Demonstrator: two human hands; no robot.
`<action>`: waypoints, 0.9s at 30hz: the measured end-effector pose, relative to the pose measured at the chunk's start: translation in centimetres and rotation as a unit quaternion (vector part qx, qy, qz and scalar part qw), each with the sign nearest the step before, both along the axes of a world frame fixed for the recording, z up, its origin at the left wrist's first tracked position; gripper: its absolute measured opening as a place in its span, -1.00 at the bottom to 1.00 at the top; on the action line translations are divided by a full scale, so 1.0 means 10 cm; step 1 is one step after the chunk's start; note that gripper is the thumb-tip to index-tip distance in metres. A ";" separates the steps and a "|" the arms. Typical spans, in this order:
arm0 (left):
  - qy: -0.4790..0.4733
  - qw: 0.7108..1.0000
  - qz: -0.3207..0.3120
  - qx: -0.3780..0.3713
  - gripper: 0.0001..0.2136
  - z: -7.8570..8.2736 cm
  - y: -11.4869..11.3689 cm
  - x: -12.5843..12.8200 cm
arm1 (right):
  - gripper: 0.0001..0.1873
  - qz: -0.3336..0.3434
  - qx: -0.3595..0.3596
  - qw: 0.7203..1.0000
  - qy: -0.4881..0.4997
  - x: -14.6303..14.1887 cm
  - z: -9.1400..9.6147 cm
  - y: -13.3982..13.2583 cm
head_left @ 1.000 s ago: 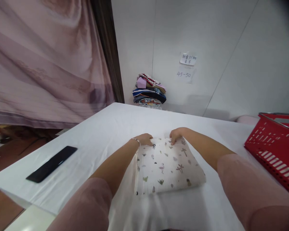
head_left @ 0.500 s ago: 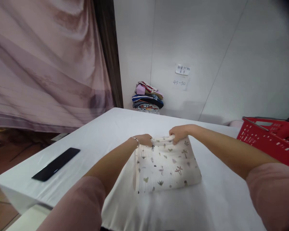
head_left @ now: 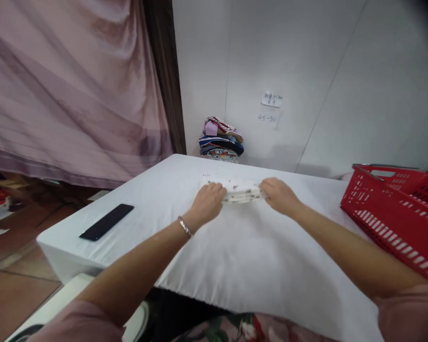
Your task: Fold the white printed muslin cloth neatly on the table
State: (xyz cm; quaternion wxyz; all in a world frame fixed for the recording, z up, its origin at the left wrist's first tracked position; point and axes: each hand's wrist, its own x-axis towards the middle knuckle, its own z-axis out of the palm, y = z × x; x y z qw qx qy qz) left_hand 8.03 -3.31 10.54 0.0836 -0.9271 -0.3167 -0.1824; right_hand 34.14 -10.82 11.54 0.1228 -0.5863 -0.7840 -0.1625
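Note:
A white cloth (head_left: 239, 194) with small printed plant motifs is held between my two hands above the far half of the white-covered table (head_left: 271, 256). It looks folded in layers, its near edge thick and slightly blurred. My left hand (head_left: 209, 200), a silver bracelet at its wrist, is closed on the cloth's left end. Gripping the right end is my right hand (head_left: 278, 194), fingers curled over the edge. The fingertips are partly hidden by the hands and fabric.
A black flat phone-like slab (head_left: 107, 222) lies at the table's left. On the right stands a red plastic basket (head_left: 385, 213). Behind the far edge is a stack of folded fabrics (head_left: 221, 138) against the wall. A pink curtain (head_left: 74, 95) hangs at the left.
The cloth's broad printed face, spread toward me before, now shows as a narrow layered strip farther from me. Both hands grip its near edge at the ends, slightly farther apart.

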 end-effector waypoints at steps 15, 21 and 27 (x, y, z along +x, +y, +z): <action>-0.047 0.994 -0.010 -0.096 -0.58 -1.17 -0.58 -0.29 | -0.53 0.040 -0.054 0.992 0.102 -0.11 -1.29 -0.57; -0.100 0.984 0.001 -0.148 -0.71 -1.08 -0.61 -0.30 | -0.51 0.005 -0.109 0.977 0.184 -0.23 -1.15 -0.63; -0.098 0.979 0.007 -0.178 -0.80 -0.97 -0.53 -0.14 | -0.75 0.011 -0.111 0.964 0.240 -0.44 -1.04 -0.49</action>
